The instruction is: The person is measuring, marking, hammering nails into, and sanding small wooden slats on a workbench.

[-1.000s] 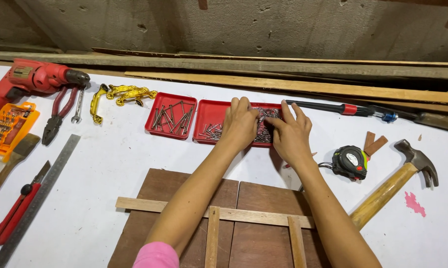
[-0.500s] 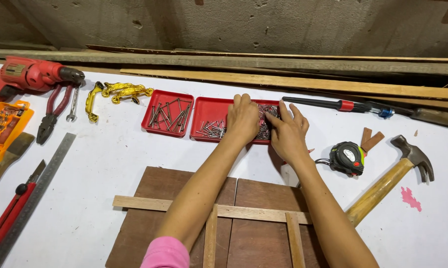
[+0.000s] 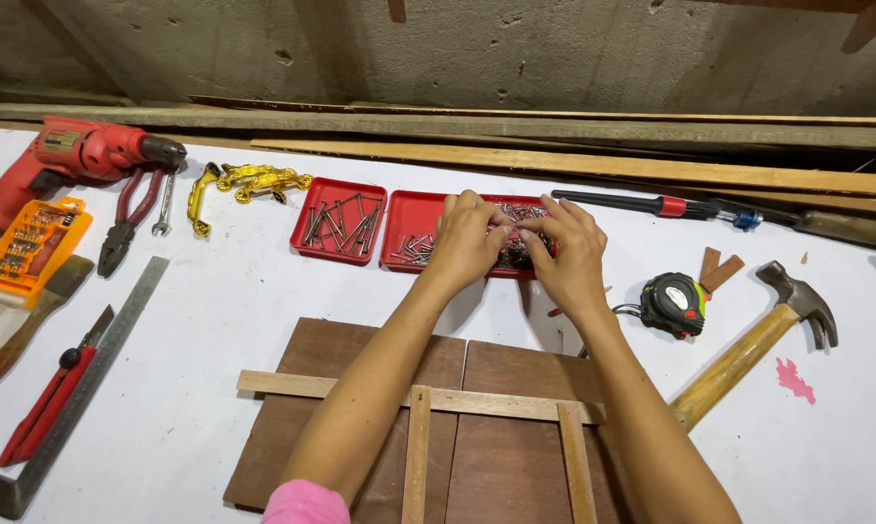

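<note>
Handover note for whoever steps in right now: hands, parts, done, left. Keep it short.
Left hand: fingers in the larger red plastic tray of nails, picking; what it pinches is hidden.
Right hand: fingers at the same tray; grip hidden.
Dark brown wooden boards near the table edge, pale wooden strips laid across them.
Wooden-handled claw hammer lies untouched at right.
Done: strips laid out. Left: no nails visible in the strips.
</note>
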